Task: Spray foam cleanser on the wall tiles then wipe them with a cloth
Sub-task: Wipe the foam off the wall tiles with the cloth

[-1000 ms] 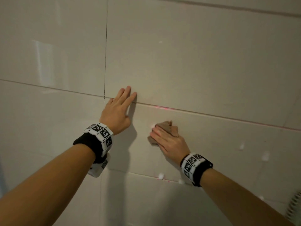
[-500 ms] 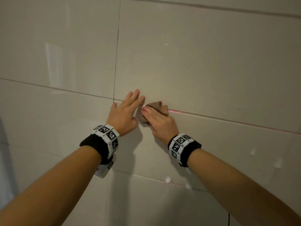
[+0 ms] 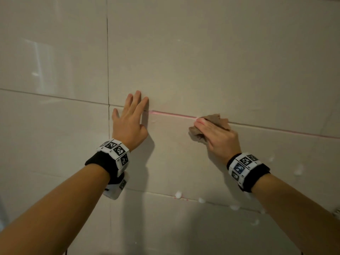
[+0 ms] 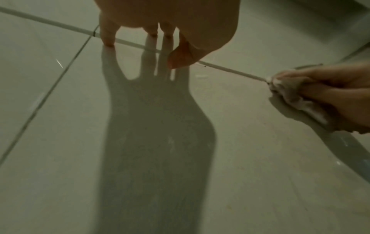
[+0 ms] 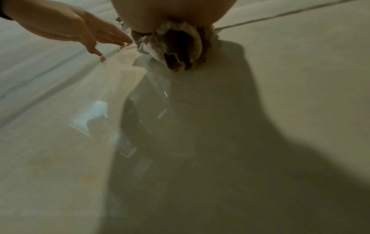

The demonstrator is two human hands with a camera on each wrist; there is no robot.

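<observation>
Head view: right grip (image 3: 220,138) pinches the cloth (image 3: 214,118), likely soft, limp, best held bunched; left grip (image 3: 128,126) spread on tiles (image 3: 202,61).

Both arms outstretched; left hand (image 3: 128,126) flat, fingers (image 3: 137,102) straight; right hand (image 3: 219,138) with fingers curled.

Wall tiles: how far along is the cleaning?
Spraying looks done: foam blobs sit on the tiles. In hand: the right hand holds the cloth against the horizontal seam, while the left hand lies flat beside it. Left: the blobs lower down and to the right, not yet wiped.
</observation>
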